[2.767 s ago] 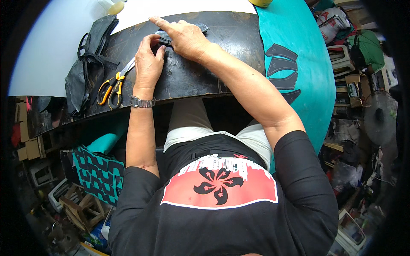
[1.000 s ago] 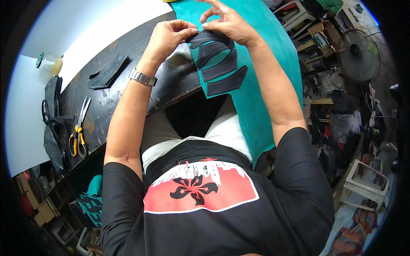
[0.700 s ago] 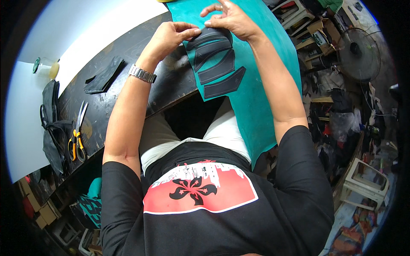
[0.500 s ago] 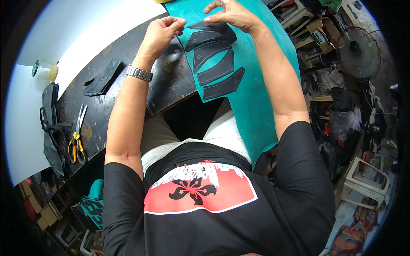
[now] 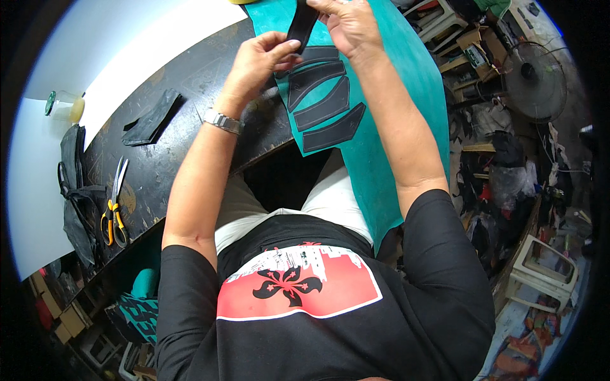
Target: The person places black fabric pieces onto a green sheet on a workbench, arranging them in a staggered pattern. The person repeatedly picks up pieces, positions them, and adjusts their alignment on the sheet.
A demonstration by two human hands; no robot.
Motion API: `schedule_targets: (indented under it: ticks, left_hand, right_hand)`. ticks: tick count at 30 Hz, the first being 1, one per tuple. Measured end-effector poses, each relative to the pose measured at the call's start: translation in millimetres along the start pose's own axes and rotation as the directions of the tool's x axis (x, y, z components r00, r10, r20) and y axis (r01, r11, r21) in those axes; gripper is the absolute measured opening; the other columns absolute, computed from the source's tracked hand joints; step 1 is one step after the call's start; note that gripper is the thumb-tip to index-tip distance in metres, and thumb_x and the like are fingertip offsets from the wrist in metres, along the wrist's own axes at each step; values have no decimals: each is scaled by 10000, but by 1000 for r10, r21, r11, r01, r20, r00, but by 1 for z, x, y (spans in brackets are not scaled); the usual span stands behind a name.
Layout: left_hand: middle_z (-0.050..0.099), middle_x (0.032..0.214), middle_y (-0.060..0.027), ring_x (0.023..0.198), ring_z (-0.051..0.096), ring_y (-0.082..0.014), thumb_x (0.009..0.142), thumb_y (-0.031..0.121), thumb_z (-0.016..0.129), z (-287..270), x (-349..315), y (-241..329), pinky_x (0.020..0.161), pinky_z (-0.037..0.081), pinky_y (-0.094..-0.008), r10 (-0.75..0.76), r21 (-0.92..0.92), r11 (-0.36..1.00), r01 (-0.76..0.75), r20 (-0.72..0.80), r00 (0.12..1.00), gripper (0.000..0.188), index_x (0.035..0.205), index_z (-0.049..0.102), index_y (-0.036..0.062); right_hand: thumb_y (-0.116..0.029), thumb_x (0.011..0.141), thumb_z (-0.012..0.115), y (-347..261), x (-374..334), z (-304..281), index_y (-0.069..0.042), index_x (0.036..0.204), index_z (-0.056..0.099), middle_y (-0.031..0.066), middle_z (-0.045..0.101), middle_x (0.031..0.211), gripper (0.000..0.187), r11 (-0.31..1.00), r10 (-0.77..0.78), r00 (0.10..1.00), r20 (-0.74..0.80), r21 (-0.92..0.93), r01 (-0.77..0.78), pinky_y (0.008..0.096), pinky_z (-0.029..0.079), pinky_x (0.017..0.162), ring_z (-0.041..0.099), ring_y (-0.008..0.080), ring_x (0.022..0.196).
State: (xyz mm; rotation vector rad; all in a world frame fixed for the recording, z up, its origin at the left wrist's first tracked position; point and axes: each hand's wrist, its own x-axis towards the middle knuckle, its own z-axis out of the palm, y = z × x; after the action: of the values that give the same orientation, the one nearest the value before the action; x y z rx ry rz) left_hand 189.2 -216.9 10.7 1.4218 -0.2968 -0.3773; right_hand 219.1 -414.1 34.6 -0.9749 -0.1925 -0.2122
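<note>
At the top of the view, a black curved cut piece (image 5: 302,26) is lifted off the teal sheet (image 5: 400,114). My left hand (image 5: 262,62) pinches its lower end between thumb and fingers. At its upper end, the fingers of my right hand (image 5: 351,28) are closed on it; that end runs out of the picture. Beneath my hands, several similar black pieces with light outline lines lie in a column on the teal sheet. The nearest piece (image 5: 333,129) lies close to the sheet's table-side corner, and the farther ones are partly hidden by my left hand.
On the dark table (image 5: 210,70) lie a folded black piece (image 5: 151,119) and yellow-handled scissors (image 5: 115,206). A tied black bundle (image 5: 77,190) rests at the left edge. A clear jar (image 5: 65,106) stands on the white surface. A fan (image 5: 534,81) and a stool (image 5: 542,273) stand at right.
A black piece from the far end of the column has been taken up into both hands. My left hand moved right and slightly nearer; my right hand closed on the piece.
</note>
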Motion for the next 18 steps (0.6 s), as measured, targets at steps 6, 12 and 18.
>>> schedule_targets:
  ticks: [6,12,18]
  left_hand:
    - [724,897,-35,804,623,-99,909,323,784,-34,15,7,730,507,-245,19,369,929,11,-76,997,308,1079,776,66]
    - [667,795,23,673,555,-37,946,303,748,-40,23,-3,622,456,-165,-84,340,932,122,-124,989,279,1078,752,57]
    - [705,878,-35,783,633,-88,973,253,709,-43,18,-4,720,511,-222,-21,380,922,74,-143,990,254,1089,732,27]
  right_hand:
    - [-96,953,605,10,3,-47,-286,1623,140,161,671,1102,838,960,276,945,-175,90,-264,438,555,808,670,255,964]
    - [-9,831,641,30,5,-55,-161,1627,132,83,677,866,957,908,-70,955,-289,-416,-59,356,514,692,636,180,740]
    - [145,738,679,35,-1,-55,-69,1617,183,53,612,742,1032,786,-228,953,-202,-615,57,279,514,573,589,142,627]
